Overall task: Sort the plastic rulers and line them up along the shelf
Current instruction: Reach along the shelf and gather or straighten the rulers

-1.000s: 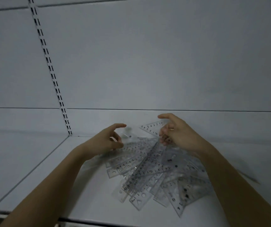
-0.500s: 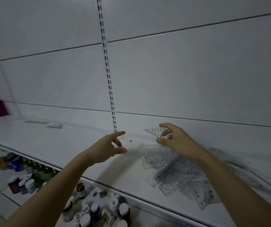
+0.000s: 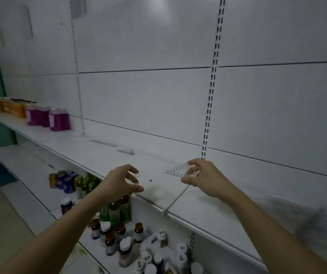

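My right hand point(image 3: 204, 177) pinches a clear triangular ruler point(image 3: 176, 171) by one corner and holds it just above the white shelf point(image 3: 99, 155). My left hand point(image 3: 123, 180) is beside it, to the left, with fingers and thumb curled round a nearly invisible clear ruler point(image 3: 145, 179); only its faint edge and a small dark hole show. The pile of clear rulers point(image 3: 317, 224) is a blur on the shelf at the far right. Two flat clear pieces point(image 3: 126, 151) lie further left along the shelf, near the back wall.
A white divider rail point(image 3: 176, 200) crosses the shelf under my right hand. Purple bottles point(image 3: 57, 119) and orange bottles point(image 3: 10, 106) stand at the shelf's far left end. Several bottles and jars point(image 3: 119, 234) crowd the lower shelf. A slotted upright point(image 3: 210, 95) runs up the back wall.
Both hands lifted off the ruler pile and travelled left along the shelf, each carrying a ruler. The view swung left, so the pile now sits at the right edge.
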The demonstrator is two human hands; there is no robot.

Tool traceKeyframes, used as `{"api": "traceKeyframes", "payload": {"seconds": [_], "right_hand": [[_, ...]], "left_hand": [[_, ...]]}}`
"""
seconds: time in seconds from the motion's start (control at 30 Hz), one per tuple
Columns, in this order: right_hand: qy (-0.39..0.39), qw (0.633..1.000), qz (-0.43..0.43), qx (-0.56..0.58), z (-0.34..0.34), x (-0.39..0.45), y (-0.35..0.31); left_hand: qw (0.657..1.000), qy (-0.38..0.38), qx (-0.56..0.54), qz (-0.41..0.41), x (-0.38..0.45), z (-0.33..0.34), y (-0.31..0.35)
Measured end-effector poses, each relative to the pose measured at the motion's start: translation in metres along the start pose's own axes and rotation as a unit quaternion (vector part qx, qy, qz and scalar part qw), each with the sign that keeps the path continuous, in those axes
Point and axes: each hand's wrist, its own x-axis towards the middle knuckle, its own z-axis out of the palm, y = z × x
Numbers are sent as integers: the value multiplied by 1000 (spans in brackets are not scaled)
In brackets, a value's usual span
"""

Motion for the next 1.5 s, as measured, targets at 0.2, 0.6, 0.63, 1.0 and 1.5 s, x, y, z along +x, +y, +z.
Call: {"api": "traceKeyframes", "payload": {"seconds": [0.2, 0.6, 0.63, 1.0, 1.5], "right_hand": [[-12, 1000, -11, -18, 97, 51, -66], [-52, 997, -38, -39, 207, 139, -138], [-57, 997, -37, -42, 210, 149, -138], [-62, 998, -13, 8, 240, 277, -112], [41, 994, 102, 15, 205, 332, -37]], "left_hand": [[999, 27, -5, -17, -5, -90, -84], [998, 62, -5, -32, 33, -187, -169], [998, 60, -2, -31, 42, -189, -174], [999, 14, 45, -22, 168, -199, -218], [996, -77, 22, 33, 332, -134, -236]]}}
